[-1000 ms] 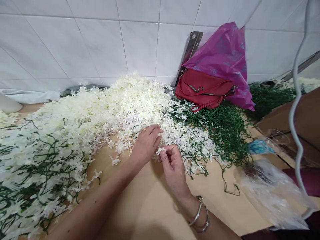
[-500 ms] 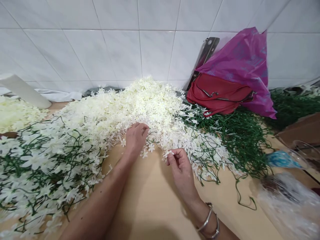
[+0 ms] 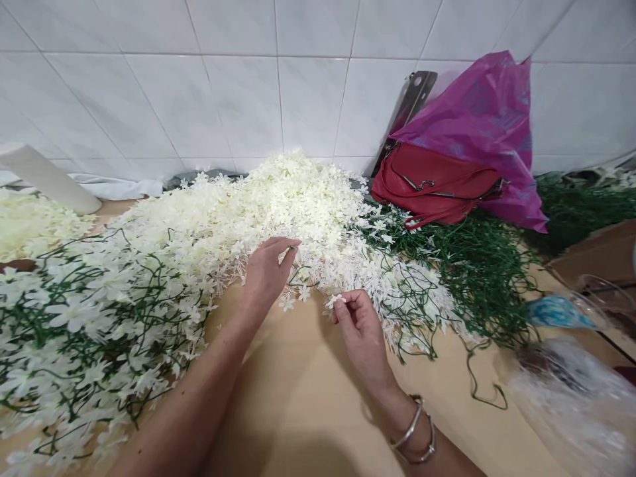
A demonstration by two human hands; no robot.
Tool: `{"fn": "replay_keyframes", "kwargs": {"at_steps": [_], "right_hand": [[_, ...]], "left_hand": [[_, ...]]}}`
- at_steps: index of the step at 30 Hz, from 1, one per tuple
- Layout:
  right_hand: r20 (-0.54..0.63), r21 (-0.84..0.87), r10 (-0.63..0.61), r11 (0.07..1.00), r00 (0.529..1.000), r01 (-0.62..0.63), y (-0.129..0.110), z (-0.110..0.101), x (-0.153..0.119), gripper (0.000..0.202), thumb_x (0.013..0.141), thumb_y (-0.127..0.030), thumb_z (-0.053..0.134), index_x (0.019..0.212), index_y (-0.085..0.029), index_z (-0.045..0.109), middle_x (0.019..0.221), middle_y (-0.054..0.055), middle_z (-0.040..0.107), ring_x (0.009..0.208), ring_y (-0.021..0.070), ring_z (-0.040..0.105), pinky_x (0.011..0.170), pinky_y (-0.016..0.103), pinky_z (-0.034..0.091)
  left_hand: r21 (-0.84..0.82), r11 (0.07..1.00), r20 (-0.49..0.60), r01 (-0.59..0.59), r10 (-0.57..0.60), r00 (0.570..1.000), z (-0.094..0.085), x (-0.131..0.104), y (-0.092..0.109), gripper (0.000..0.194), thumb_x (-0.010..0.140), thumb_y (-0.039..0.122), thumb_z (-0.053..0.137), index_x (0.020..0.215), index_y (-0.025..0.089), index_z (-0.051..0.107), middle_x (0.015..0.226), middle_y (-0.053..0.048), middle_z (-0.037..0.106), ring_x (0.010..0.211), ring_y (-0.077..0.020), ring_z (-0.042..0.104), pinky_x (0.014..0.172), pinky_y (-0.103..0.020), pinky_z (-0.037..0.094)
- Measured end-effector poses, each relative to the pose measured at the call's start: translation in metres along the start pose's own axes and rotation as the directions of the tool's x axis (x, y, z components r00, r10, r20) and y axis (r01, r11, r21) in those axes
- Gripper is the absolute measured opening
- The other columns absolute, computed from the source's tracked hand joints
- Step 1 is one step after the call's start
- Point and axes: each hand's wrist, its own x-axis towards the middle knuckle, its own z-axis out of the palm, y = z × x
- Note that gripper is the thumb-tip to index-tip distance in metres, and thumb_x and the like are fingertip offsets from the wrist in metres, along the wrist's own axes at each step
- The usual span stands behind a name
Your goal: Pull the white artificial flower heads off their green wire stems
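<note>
My left hand (image 3: 268,268) is closed in a pinch at the front of the heap of white flowers (image 3: 293,199). Between its fingertips shows the end of a thin green stem (image 3: 291,248), which appears to curve down toward the table. Closer to me, my right hand (image 3: 362,328) grips a small white artificial flower (image 3: 335,301) between thumb and forefinger. Two loose white blossoms (image 3: 287,302) lie on the table between the hands. To the left spreads a pile of white flowers on green stems (image 3: 99,318); bare green stems (image 3: 477,271) are heaped at the right.
Against the tiled wall (image 3: 238,93) lean a red handbag (image 3: 437,182) and a purple plastic bag (image 3: 491,112). A white roll (image 3: 54,182) stands at the far left. Clear plastic wrapping (image 3: 571,397) and a cardboard piece (image 3: 596,255) lie on the right of the wooden table (image 3: 298,391).
My left hand has shifted slightly up and its wrist has turned a little, with the green stem now showing at its fingertips. My right hand stays nearly still with the flower.
</note>
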Motion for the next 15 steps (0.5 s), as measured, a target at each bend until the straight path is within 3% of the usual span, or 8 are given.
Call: {"fn": "replay_keyframes", "kwargs": {"at_steps": [4, 7, 9, 11, 13, 15], "right_hand": [[0.000, -0.002, -0.004, 1.000, 1.000, 0.004, -0.002, -0.002, 0.000, 0.021, 0.100, -0.042, 0.061, 0.091, -0.024, 0.056, 0.079, -0.001, 0.056, 0.074, 0.0169, 0.052, 0.072, 0.031, 0.044], [-0.006, 0.015, -0.002, 1.000, 1.000, 0.002, -0.005, -0.004, 0.000, 0.020, 0.099, -0.042, 0.061, 0.092, -0.024, 0.056, 0.079, -0.001, 0.057, 0.074, 0.0169, 0.053, 0.072, 0.031, 0.044], [-0.009, 0.033, 0.000, 0.999, 1.000, 0.000, -0.007, -0.004, 0.000, 0.019, 0.099, -0.041, 0.062, 0.092, -0.024, 0.056, 0.078, -0.001, 0.057, 0.074, 0.0167, 0.054, 0.071, 0.031, 0.045], [-0.010, 0.040, 0.007, 0.999, 1.000, -0.007, -0.010, -0.004, 0.001, 0.018, 0.098, -0.039, 0.063, 0.092, -0.023, 0.058, 0.079, -0.001, 0.058, 0.074, 0.0164, 0.054, 0.071, 0.030, 0.045], [-0.006, 0.037, 0.021, 0.999, 1.000, -0.021, -0.013, -0.005, 0.002, 0.015, 0.096, -0.036, 0.065, 0.092, -0.023, 0.060, 0.080, -0.001, 0.058, 0.074, 0.0161, 0.054, 0.071, 0.030, 0.045], [0.006, 0.037, 0.035, 0.999, 0.999, -0.035, -0.016, -0.006, 0.003, 0.012, 0.094, -0.033, 0.067, 0.092, -0.022, 0.062, 0.081, -0.001, 0.059, 0.074, 0.0159, 0.054, 0.071, 0.030, 0.045]], "left_hand": [[-0.074, 0.997, -0.047, -0.011, 0.008, 0.999, -0.006, 0.004, 0.008, 0.026, 0.100, 0.029, 0.058, 0.113, 0.023, 0.080, 0.123, -0.007, 0.079, 0.117, -0.0254, 0.073, 0.105, -0.043, 0.056], [-0.182, 0.982, -0.082, 0.044, -0.060, 0.995, -0.015, 0.002, 0.018, 0.025, 0.098, 0.032, 0.062, 0.116, 0.024, 0.079, 0.110, -0.006, 0.082, 0.103, -0.0223, 0.077, 0.096, -0.039, 0.060], [-0.287, 0.942, -0.010, 0.174, -0.185, 0.983, -0.020, -0.006, 0.025, 0.028, 0.095, 0.035, 0.069, 0.120, 0.024, 0.076, 0.093, -0.004, 0.083, 0.087, -0.0200, 0.078, 0.083, -0.035, 0.062], [-0.402, 0.859, 0.139, 0.317, -0.285, 0.948, -0.022, -0.021, 0.030, 0.027, 0.090, 0.040, 0.076, 0.110, 0.022, 0.076, 0.082, -0.003, 0.081, 0.076, -0.0197, 0.077, 0.072, -0.032, 0.062], [-0.464, 0.778, 0.278, 0.424, -0.326, 0.904, -0.019, -0.040, 0.033, 0.025, 0.084, 0.042, 0.082, 0.093, 0.020, 0.075, 0.077, -0.003, 0.079, 0.070, -0.0188, 0.075, 0.064, -0.029, 0.059], [-0.482, 0.732, 0.346, 0.482, -0.347, 0.872, -0.014, -0.060, 0.033, 0.024, 0.082, 0.041, 0.084, 0.086, 0.019, 0.075, 0.076, -0.002, 0.077, 0.065, -0.0161, 0.073, 0.061, -0.026, 0.056]]}}
